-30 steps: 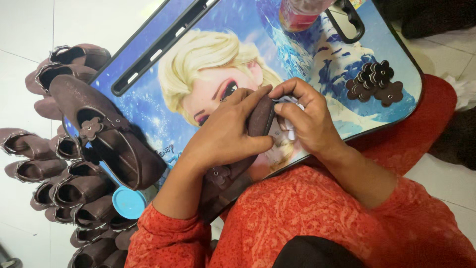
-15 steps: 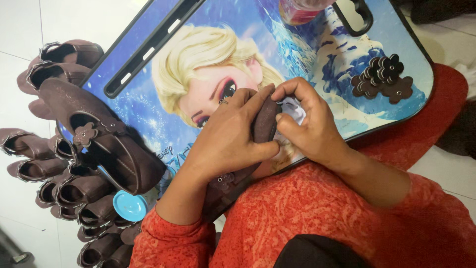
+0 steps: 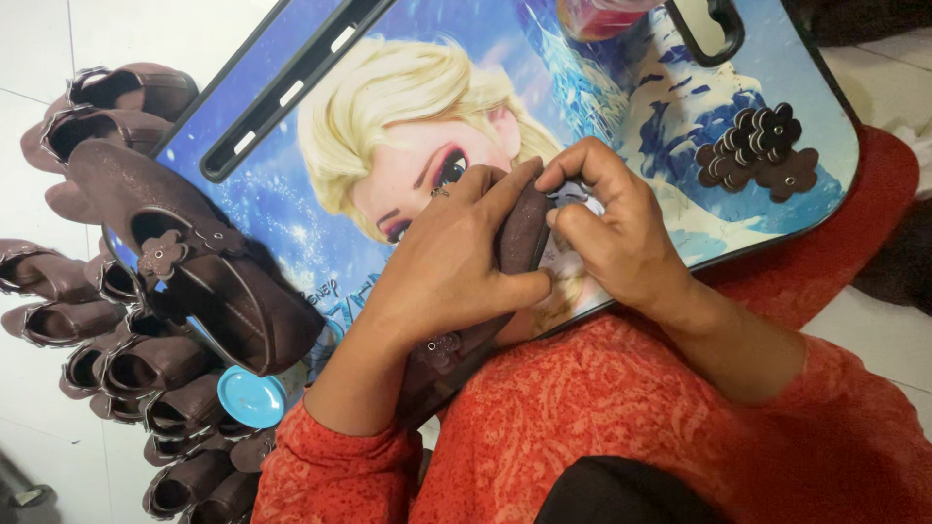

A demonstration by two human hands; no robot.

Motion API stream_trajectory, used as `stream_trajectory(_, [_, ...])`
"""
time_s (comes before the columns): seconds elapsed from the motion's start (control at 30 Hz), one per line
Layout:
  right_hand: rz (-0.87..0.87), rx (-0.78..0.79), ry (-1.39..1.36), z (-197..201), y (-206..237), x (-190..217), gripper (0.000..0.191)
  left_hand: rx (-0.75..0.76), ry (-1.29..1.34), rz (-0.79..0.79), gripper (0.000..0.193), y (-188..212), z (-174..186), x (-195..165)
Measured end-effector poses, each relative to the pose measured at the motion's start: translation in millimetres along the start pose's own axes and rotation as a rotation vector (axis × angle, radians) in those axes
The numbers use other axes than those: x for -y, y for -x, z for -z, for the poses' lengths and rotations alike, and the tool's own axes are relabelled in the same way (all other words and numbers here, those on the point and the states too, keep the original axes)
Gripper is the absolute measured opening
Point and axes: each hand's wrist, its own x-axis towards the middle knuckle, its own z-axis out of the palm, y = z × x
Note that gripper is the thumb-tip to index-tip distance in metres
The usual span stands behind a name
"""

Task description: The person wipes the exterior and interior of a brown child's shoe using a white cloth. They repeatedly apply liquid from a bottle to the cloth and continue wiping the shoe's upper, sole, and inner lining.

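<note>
blue lap tray (image 3: 291,223) on red lap, white tiled floor (image 3: 39,58) around.

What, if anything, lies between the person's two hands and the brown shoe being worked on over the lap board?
Nothing visible does. The left hand is wrapped around the brown shoe, and the right hand presses its fingertips on the toe end.
</note>
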Motion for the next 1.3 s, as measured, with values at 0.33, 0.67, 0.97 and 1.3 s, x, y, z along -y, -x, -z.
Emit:
stream_trajectory(0.33, [0.06, 0.135, 0.121, 10, 4, 10, 0.051, -0.018, 0.009, -0.002, 0.087, -1, -2, -2])
stream_trajectory(0.67, [0.077, 0.163, 0.151, 18, 2, 1, 0.054, -0.044, -0.009, -0.018, 0.089, -3, -5, -4])
stream_trajectory(0.97, [0.076, 0.15, 0.254, 20, -3, 16, 0.053, -0.052, -0.028, -0.027, 0.09, -4, -7, -5])
stream_trajectory(1.3, [0.021, 0.204, 0.221, 28, -11, 26, 0.046, -0.051, -0.037, -0.028, 0.089, -6, -8, -4])
